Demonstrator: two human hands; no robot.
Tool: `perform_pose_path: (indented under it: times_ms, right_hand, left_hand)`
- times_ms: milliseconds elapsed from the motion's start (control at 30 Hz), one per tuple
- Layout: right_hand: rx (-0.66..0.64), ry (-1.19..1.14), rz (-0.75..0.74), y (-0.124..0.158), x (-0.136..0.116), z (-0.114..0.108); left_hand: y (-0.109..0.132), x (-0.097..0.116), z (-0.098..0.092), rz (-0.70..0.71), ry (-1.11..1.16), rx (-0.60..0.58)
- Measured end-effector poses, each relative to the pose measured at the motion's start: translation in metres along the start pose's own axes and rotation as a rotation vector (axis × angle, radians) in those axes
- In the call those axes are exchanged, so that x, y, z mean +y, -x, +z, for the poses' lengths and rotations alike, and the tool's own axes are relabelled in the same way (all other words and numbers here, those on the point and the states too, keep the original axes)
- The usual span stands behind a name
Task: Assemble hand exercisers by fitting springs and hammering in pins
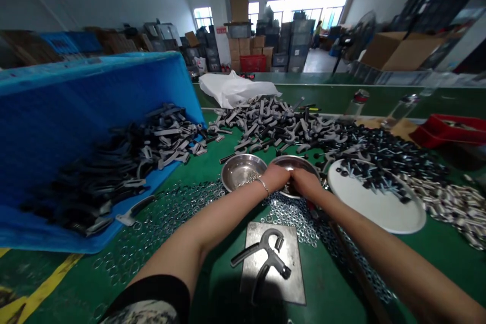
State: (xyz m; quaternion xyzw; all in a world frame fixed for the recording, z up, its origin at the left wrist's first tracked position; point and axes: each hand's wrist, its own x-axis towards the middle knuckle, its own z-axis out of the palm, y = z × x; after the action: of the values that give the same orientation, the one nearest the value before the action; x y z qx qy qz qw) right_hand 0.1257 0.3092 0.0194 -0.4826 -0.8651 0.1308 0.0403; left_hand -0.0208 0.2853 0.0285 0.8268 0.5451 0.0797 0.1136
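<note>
My left hand (277, 178) and my right hand (306, 183) meet over the right-hand steel bowl (294, 160). Their fingers are curled together and point down into it. What the fingertips hold, if anything, is too small or hidden to make out. Beside it, a second steel bowl (243, 166) contains small metal pieces. Nearer to me, a grey and black hand grip strengthener (270, 254) lies on a square metal plate (294, 283), apart from both hands. Many metal rings (190, 205) are scattered around the bowls and under my forearms.
A blue crate (186, 81) lies on its side at left, with grey and black handles spilling out. More handles (273, 121) are heaped behind the bowls. To the right are a white oval tray (379, 215) with black-headed screws, metal cylinders (455, 202) and a red bin (448, 131).
</note>
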Motion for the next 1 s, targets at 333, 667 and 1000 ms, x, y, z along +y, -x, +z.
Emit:
perform_pose_path:
  times_ms: [333,667,1000]
  right_hand:
    - [0.170,-0.561,0.029,0.054,-0.005,-0.033]
    - [-0.064,-1.060,0.118,0.163,-0.051,0.040]
    - [0.014,-0.637,-0.058,0.164,-0.054,0.037]
  left_hand:
    - [0.034,0.014,-0.017,-0.075,0.049,0.215]
    - [0.183,0.044,0.001,-0.361,1.163,0.360]
    - [0.238,0.052,0.014,-0.527,1.245,0.353]
